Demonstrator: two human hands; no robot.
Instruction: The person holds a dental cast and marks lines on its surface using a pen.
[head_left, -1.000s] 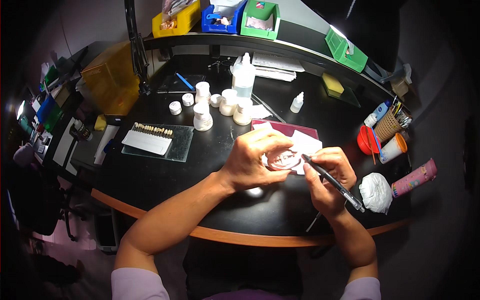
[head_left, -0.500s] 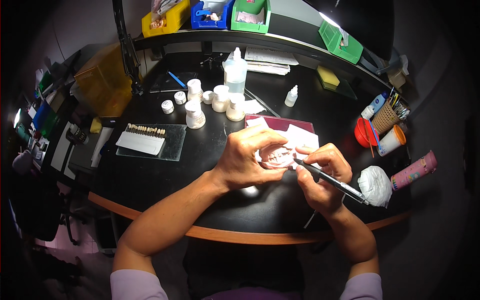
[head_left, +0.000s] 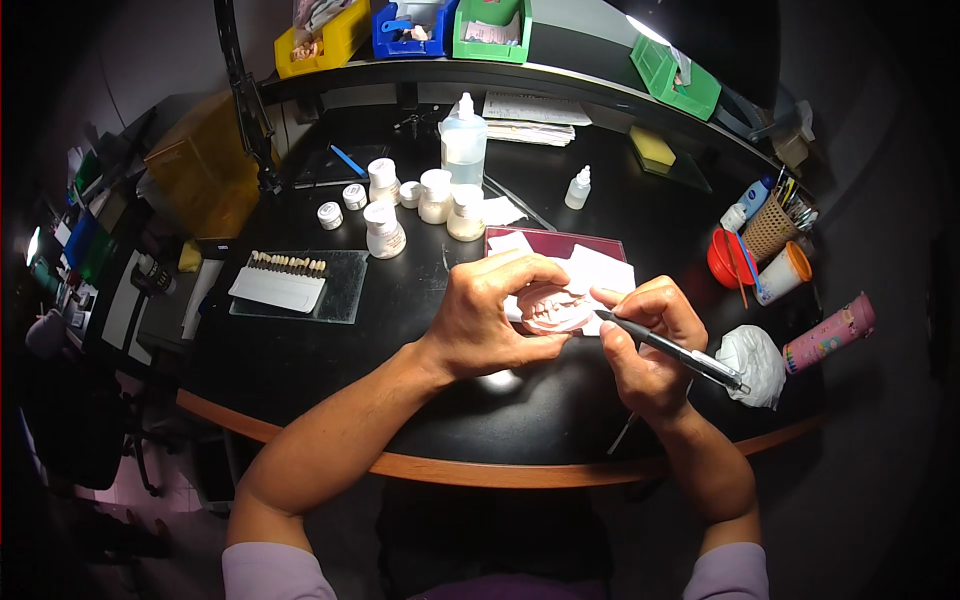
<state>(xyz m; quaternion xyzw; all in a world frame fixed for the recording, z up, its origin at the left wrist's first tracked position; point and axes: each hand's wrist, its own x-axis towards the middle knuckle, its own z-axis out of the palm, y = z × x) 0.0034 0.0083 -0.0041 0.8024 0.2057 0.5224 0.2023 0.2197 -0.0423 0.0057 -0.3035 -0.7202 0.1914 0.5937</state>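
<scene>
A pale pink dental cast (head_left: 553, 309) with a row of teeth is clasped in my left hand (head_left: 492, 312), thumb below and fingers over the top. My right hand (head_left: 656, 345) pinches a black mechanical pencil or pen (head_left: 680, 352); its tip points at the right side of the cast. Whether the tip touches the cast I cannot tell. Beneath and behind the cast lie white paper sheets (head_left: 604, 268) on a dark red pad (head_left: 560, 242).
Several white-capped jars (head_left: 384, 232) and a large clear bottle (head_left: 464, 150) stand behind my left hand. To the left, a tooth shade guide (head_left: 280, 282) rests on a glass plate (head_left: 345, 290). A crumpled white bundle (head_left: 750, 368) and pink bottle (head_left: 830, 335) are at right.
The pencil has drawn slightly away from the cast, to the right, with my right hand. The whole view has shifted a little; my left hand keeps its hold.
</scene>
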